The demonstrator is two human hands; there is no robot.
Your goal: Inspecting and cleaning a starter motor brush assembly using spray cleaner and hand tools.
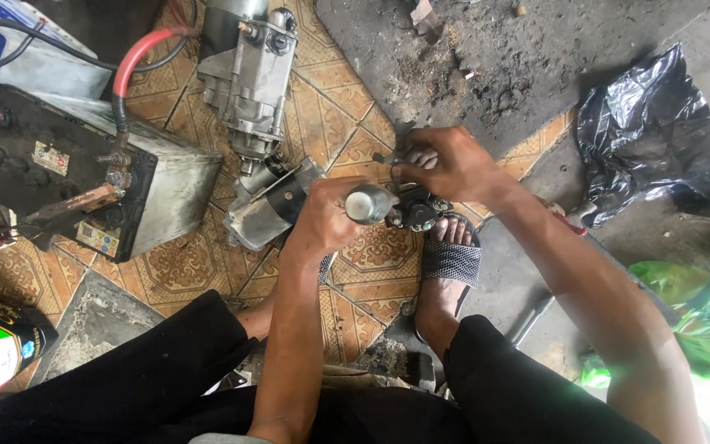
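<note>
Fingers of the left hand [328, 220] clamp a metal cylinder [369, 203]; right hand [447, 164] fingers pinch its dark end piece [417, 210]. Starter motors [266, 197] crowd just left; bare tiled floor [371, 255] lies below.

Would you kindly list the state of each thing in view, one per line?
Left hand: closed around the metal cylinder.
Right hand: gripping the small dark part.
Starter motor: lying on the tiles.
Battery: red cable attached.
Black bag: crumpled.
</note>
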